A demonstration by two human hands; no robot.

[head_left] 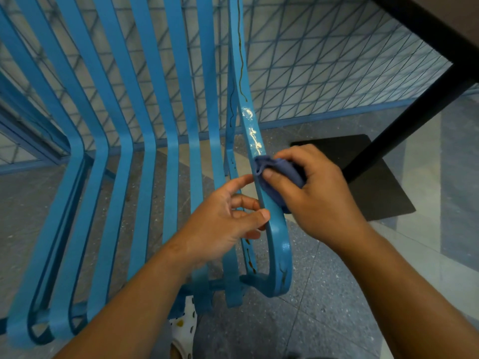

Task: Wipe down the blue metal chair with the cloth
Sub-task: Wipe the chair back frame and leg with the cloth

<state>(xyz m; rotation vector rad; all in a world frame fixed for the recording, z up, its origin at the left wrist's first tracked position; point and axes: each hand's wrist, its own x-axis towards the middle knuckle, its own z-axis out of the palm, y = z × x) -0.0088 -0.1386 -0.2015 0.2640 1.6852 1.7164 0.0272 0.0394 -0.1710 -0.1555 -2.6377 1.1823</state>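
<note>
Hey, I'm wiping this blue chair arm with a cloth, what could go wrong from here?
1. The pale smears sit up the armrest from the cloth, so short strokes may miss them.
2. The rusty drip lines higher up may smear rather than lift.
3. The left hand pinches the same strip below the right hand; a downward wipe could bump its fingers.

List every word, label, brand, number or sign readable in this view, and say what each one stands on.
None: no readable text shows in this view.
The blue metal chair bears only pale smears and dark drip lines, no lettering.
The cloth in the right hand shows no tag or print.
The white shoe has dark and yellow spots, not letters.
</note>
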